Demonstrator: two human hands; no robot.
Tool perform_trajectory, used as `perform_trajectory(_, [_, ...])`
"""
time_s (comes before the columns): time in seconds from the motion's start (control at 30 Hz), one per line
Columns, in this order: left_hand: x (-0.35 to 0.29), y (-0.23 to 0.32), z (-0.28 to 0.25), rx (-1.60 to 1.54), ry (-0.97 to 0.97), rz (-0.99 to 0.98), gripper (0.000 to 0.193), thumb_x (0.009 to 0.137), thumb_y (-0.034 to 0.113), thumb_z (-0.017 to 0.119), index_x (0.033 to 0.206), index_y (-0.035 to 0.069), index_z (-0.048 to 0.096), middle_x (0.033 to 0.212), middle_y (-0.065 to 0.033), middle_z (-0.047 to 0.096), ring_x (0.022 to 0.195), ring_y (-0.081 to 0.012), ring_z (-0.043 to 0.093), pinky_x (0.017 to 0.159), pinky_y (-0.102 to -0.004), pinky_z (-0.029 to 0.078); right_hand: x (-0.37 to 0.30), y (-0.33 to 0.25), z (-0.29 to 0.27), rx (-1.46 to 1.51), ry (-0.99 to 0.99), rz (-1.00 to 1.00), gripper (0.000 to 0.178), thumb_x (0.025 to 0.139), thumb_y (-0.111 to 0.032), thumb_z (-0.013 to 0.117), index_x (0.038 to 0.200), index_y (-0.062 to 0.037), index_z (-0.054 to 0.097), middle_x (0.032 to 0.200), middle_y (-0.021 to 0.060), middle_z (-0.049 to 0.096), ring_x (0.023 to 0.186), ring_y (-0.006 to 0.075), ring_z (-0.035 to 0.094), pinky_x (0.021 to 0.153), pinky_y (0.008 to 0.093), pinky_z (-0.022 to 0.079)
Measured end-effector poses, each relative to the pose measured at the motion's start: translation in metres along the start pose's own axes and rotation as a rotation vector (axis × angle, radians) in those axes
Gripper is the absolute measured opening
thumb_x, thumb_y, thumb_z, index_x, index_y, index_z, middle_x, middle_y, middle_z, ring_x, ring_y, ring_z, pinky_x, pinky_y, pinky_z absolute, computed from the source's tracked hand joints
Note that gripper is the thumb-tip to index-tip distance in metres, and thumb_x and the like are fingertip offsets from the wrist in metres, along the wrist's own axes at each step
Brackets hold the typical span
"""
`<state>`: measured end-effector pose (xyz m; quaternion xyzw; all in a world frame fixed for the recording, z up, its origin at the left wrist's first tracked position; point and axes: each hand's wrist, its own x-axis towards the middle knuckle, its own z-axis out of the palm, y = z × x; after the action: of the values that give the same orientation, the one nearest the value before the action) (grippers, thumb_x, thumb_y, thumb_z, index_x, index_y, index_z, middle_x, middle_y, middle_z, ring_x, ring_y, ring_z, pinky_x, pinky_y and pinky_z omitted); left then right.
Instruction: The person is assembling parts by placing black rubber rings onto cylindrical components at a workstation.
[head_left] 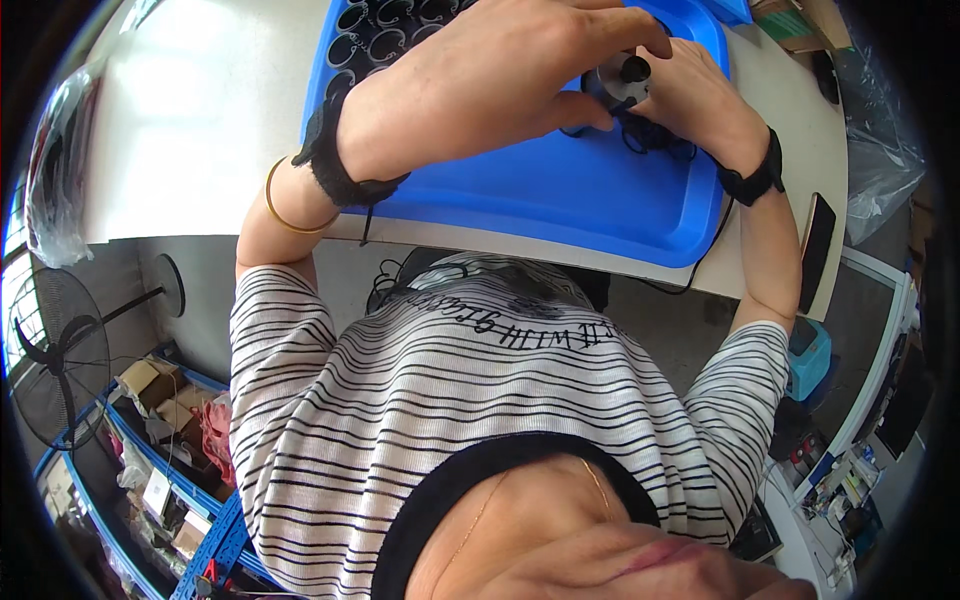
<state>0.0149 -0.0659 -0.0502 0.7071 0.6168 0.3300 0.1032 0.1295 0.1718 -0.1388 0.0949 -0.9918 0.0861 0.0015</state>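
- Item in hand: one dark cylinder with a silver end face, between both hands over the upper right of the blue tray, near its 1 o'clock corner.
- Right hand: at the cylinder's 3 o'clock side, apparently grasping it; fingers partly hidden.
- Left hand: comes in from 9 o'clock, thumb and forefinger crooked about the cylinder; whether they press on it cannot be told.
- Black cable: bunched just below the cylinder, toward 5 o'clock; its connection is not discernible.
- Progress: several black cylinders stand grouped at the tray's 11 o'clock end; whether these are finished or waiting cannot be determined.
- Outstanding: the held cylinder is judged mid-handling, being neither set down nor grouped with the others.
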Motion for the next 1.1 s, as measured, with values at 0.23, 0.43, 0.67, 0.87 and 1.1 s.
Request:
perform_trajectory(0.23, [-0.003, 0.004, -0.009, 0.039, -0.001, -0.037, 0.059, 0.080, 0.009, 0.083, 0.132, 0.002, 0.054, 0.113, -0.0174, 0.064, 0.105, -0.0362, 0.064, 0.088, -0.0451, 0.053, 0.004, 0.002, -0.026, 0.128, -0.003, -0.078, 0.029, 0.086, -0.009, 0.073, 0.114, -0.0055, 0.066, 0.101, 0.0144, 0.070, 0.088, 0.0354, 0.067, 0.075, 0.0392, 0.053])
perform_trajectory(0.43, [-0.006, 0.010, -0.021, 0.001, 0.149, -0.034, 0.050, 0.080, 0.008, 0.083, 0.125, 0.002, 0.061, 0.109, -0.0141, 0.070, 0.094, -0.0320, 0.070, 0.081, -0.0386, 0.057, -0.005, -0.024, -0.095, 0.481, -0.050, 0.232, 0.013, 0.091, -0.007, 0.075, 0.097, 0.0010, 0.066, 0.081, 0.0049, 0.069, 0.071, 0.0103, 0.064, 0.065, 0.0255, 0.051])
perform_trajectory(0.67, [-0.003, 0.015, -0.017, -0.114, 0.242, -0.078, 0.041, 0.086, 0.008, 0.080, 0.123, 0.002, 0.064, 0.100, -0.0102, 0.072, 0.086, -0.0220, 0.069, 0.076, -0.0328, 0.056, -0.014, -0.047, -0.117, 0.878, 0.266, 0.316, 0.011, 0.093, -0.002, 0.073, 0.098, -0.0029, 0.063, 0.075, 0.0021, 0.067, 0.056, 0.0051, 0.061, 0.051, 0.0173, 0.046])
perform_trajectory(0.87, [-0.003, 0.017, -0.014, -0.129, 0.261, -0.062, 0.042, 0.087, 0.010, 0.081, 0.125, 0.002, 0.064, 0.098, -0.0102, 0.072, 0.086, -0.0211, 0.070, 0.076, -0.0325, 0.056, -0.016, -0.063, -0.112, 0.935, 0.260, 0.295, 0.018, 0.094, -0.004, 0.074, 0.106, -0.0038, 0.061, 0.079, 0.0012, 0.067, 0.059, 0.0043, 0.061, 0.052, 0.0173, 0.047])
perform_trajectory(1.1, [-0.003, 0.016, -0.012, -0.102, 0.240, -0.092, 0.044, 0.085, 0.008, 0.081, 0.125, 0.001, 0.065, 0.097, -0.0116, 0.072, 0.086, -0.0236, 0.071, 0.074, -0.0339, 0.057, -0.012, -0.072, -0.109, 0.989, 0.281, 0.271, 0.027, 0.092, -0.001, 0.075, 0.113, -0.0037, 0.058, 0.079, 0.0004, 0.066, 0.063, 0.0043, 0.061, 0.056, 0.0176, 0.047])
